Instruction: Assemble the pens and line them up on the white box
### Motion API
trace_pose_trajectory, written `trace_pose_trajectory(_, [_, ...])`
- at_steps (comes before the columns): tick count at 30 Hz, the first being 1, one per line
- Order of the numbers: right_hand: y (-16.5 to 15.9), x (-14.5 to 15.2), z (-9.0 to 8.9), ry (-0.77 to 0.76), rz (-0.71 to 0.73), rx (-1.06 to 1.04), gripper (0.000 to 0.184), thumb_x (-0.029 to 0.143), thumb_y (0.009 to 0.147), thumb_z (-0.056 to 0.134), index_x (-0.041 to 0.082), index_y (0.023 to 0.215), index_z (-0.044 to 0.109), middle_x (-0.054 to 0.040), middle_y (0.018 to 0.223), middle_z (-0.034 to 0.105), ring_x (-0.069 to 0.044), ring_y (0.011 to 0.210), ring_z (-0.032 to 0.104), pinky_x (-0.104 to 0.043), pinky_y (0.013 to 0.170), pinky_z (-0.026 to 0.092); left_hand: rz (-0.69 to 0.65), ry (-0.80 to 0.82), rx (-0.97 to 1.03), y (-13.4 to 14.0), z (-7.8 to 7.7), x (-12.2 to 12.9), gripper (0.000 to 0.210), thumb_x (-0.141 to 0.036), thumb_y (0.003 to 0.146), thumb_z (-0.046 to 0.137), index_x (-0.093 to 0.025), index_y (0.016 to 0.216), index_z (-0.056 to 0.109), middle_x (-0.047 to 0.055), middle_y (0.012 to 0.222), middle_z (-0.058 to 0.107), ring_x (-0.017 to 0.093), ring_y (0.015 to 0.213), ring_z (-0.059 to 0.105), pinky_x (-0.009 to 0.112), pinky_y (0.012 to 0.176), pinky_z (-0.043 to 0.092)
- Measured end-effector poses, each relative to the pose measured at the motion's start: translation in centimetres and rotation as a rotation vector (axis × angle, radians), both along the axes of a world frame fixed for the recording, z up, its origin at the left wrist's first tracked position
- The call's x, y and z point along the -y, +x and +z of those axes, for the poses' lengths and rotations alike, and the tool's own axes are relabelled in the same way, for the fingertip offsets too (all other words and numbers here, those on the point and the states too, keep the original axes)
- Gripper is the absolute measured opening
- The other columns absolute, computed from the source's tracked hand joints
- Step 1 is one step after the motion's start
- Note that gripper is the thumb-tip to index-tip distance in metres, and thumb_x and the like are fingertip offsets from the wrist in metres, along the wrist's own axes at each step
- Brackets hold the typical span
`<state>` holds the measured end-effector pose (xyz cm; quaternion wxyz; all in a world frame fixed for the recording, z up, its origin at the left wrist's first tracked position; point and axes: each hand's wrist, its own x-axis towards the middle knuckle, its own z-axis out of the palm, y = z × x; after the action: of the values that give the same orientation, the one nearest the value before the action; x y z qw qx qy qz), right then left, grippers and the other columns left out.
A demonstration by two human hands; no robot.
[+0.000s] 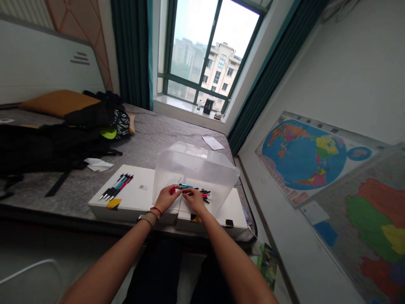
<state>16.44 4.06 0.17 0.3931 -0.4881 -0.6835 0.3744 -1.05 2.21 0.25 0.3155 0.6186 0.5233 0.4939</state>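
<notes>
My left hand (165, 199) is closed on a red pen (172, 190), whose barrel shows between thumb and fingers. Close beside it, my right hand (195, 199) is pinched at a small dark piece that I cannot make out. Both hands are at the mouth of a translucent plastic bin (218, 169) lying on its side. Just behind my fingers is a loose heap of pens (205, 192) in black, red and teal, partly hidden by my right hand. On the left white box (144, 177), several pens (117, 186) lie side by side in a slanted row.
A second white box (236, 207) stands under the bin's right side. Both boxes rest on a grey mattress (152, 126). A crumpled tissue (98, 164), a black bag (53, 145) and an orange cushion (60, 103) lie at left. Wall maps (303, 152) hang at right.
</notes>
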Motion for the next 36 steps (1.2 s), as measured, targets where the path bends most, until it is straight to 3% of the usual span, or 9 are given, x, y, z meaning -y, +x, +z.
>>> trace_pose_trajectory(6, [0.8, -0.4, -1.4, -0.041, -0.066, -0.151, 0.014, 0.027, 0.072, 0.071, 0.021, 0.085, 0.073, -0.0043, 0.085, 0.073, -0.019, 0.073, 0.064, -0.033, 0.074, 0.051, -0.003, -0.017, -0.031, 0.4, 0.4, 0.1, 0.039, -0.056, 0.079, 0.062, -0.018, 0.086, 0.069, -0.005, 0.058, 0.043, 0.013, 0.057, 0.041, 0.025, 0.056, 0.033])
trace_pose_trajectory(11, [1.0, -0.9, -1.8, -0.195, -0.152, -0.394, 0.022, 0.034, 0.070, 0.072, 0.017, 0.084, 0.069, -0.0021, 0.066, 0.067, -0.018, 0.061, 0.065, -0.029, 0.055, 0.052, 0.043, -0.088, 0.223, 0.7, 0.2, -0.1, 0.050, -0.062, 0.091, 0.039, -0.018, 0.089, 0.063, -0.006, 0.053, 0.034, 0.012, 0.050, 0.034, 0.024, 0.050, 0.030])
trace_pose_trajectory(17, [1.3, -1.0, -1.9, -0.265, -0.192, -0.618, 0.031, 0.036, 0.067, 0.074, 0.014, 0.088, 0.067, -0.0051, 0.074, 0.070, -0.019, 0.065, 0.070, -0.027, 0.054, 0.055, 0.057, -0.109, 0.284, 1.0, 0.6, -0.5, 0.044, -0.058, 0.087, 0.049, -0.017, 0.086, 0.062, -0.007, 0.052, 0.033, 0.010, 0.048, 0.032, 0.022, 0.048, 0.027])
trace_pose_trajectory(20, [1.5, -0.9, -2.0, -0.270, -0.209, -0.653, 0.030, 0.035, 0.067, 0.075, 0.014, 0.087, 0.068, -0.0059, 0.076, 0.071, -0.019, 0.066, 0.070, -0.028, 0.055, 0.055, 0.072, -0.090, 0.142, 1.3, 1.7, 0.1, 0.043, -0.056, 0.088, 0.048, -0.017, 0.084, 0.064, -0.006, 0.053, 0.036, 0.011, 0.050, 0.036, 0.022, 0.049, 0.030])
trace_pose_trajectory(23, [1.6, -0.9, -2.2, -0.270, -0.205, -0.677, 0.027, 0.032, 0.066, 0.074, 0.014, 0.085, 0.069, -0.0047, 0.074, 0.070, -0.019, 0.068, 0.070, -0.027, 0.056, 0.055, 0.071, -0.046, -0.125, 1.2, 2.8, 1.7, 0.040, -0.053, 0.089, 0.047, -0.018, 0.087, 0.067, -0.005, 0.055, 0.044, 0.012, 0.053, 0.042, 0.023, 0.053, 0.033])
trace_pose_trajectory(29, [1.9, -1.0, -2.5, -0.264, -0.183, -0.695, 0.021, 0.026, 0.065, 0.072, 0.015, 0.083, 0.070, -0.0032, 0.072, 0.070, -0.016, 0.068, 0.066, -0.027, 0.061, 0.054, 0.158, -0.089, -0.476, -0.5, 3.6, 5.1, 0.039, -0.050, 0.091, 0.043, -0.021, 0.089, 0.069, -0.002, 0.058, 0.057, 0.016, 0.058, 0.053, 0.025, 0.057, 0.036])
trace_pose_trajectory(36, [2.1, -0.7, -2.0, -0.249, -0.144, -0.649, 0.019, 0.024, 0.065, 0.072, 0.015, 0.082, 0.073, -0.0026, 0.073, 0.070, -0.014, 0.065, 0.062, -0.028, 0.063, 0.052, 0.122, -0.106, -0.888, -1.4, 4.8, 5.5, 0.034, -0.046, 0.093, 0.040, -0.026, 0.091, 0.067, 0.002, 0.076, 0.069, 0.019, 0.071, 0.063, 0.025, 0.058, 0.032])
